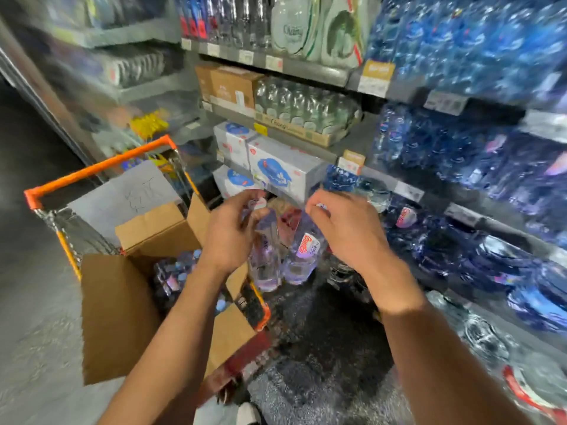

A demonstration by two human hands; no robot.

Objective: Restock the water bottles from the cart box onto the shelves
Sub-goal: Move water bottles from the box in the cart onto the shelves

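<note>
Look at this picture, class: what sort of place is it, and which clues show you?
Most likely a shop's drinks aisle. Shelves hold packs of bottled water, price tags line their edges, and a cart with an orange rim carries an open box of stock.

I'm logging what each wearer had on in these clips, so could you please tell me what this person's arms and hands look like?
Both forearms are bare right up to the bottom edge of the picture, with no sleeves or cuffs showing. The left hand and the right hand wear no gloves. No watch, bracelet or band shows at either wrist, and no rings can be made out, though the picture is blurred, so fine detail on the fingers is uncertain.
</note>
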